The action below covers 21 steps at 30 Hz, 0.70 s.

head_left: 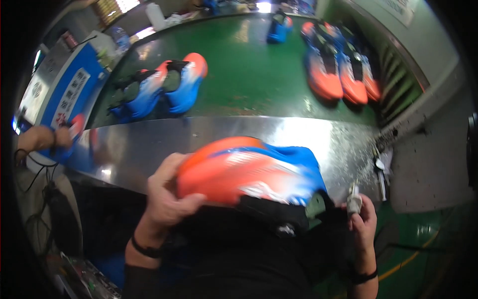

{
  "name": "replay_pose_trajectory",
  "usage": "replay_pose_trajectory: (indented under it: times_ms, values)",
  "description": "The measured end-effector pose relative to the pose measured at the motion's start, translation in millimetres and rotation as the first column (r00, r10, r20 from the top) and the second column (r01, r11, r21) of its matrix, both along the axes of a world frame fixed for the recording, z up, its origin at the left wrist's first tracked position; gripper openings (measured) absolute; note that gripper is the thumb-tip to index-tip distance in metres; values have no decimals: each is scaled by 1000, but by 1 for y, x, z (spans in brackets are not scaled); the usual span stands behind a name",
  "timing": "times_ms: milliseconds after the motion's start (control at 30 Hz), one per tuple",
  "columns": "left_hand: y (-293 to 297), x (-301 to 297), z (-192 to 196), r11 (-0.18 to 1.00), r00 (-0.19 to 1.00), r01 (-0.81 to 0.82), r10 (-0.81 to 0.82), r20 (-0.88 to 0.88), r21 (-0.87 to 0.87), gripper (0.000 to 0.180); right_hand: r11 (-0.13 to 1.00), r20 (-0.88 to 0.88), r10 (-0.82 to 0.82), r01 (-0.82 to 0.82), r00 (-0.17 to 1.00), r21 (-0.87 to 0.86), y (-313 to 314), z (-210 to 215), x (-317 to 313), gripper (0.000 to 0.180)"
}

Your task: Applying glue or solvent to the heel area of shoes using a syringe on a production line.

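Observation:
An orange-and-blue sports shoe (pixel 234 174) lies on its side in front of me, over the near edge of the metal strip. My left hand (pixel 172 192) is closed round its orange toe, thumb on the side nearest me. The blue heel and the dark collar opening point right. My right hand (pixel 366 222), just right of the heel, grips a short tool (pixel 354 200) with a pale, wrapped-looking handle and a narrow tip pointing up. Its exact kind is too blurred to tell. A black flap at the shoe's opening reaches close to my right fingers.
Beyond the metal strip (pixel 239 130) is a green work surface (pixel 244 74). Similar shoes stand there: a pair (pixel 184 87) at left, several (pixel 323 74) at right, one (pixel 278 31) far back. Another person's arm (pixel 37 139) is at left, by a blue machine (pixel 74 92).

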<state>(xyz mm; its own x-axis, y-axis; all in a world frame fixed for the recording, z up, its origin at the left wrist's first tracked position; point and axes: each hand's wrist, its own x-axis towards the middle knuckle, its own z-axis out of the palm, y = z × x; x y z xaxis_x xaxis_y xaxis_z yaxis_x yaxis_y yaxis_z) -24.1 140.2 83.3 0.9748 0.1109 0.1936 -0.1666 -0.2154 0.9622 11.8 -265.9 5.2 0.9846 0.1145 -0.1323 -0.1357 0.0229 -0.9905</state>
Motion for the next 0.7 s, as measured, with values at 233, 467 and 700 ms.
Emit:
replay_pose_trajectory:
  times_ms: [233,467,700]
  values:
    - [-41,11,36,871,810,-9,-282,514,492,58,997,361,67,-80,930,20,16,44,-47,67]
    - [-57,15,41,865,761,-49,-292,579,500,60,859,766,375,-506,522,-76,65,118,-54,51]
    - [-61,14,41,883,760,-27,-287,583,469,59,743,792,459,-663,402,-94,103,117,-50,47]
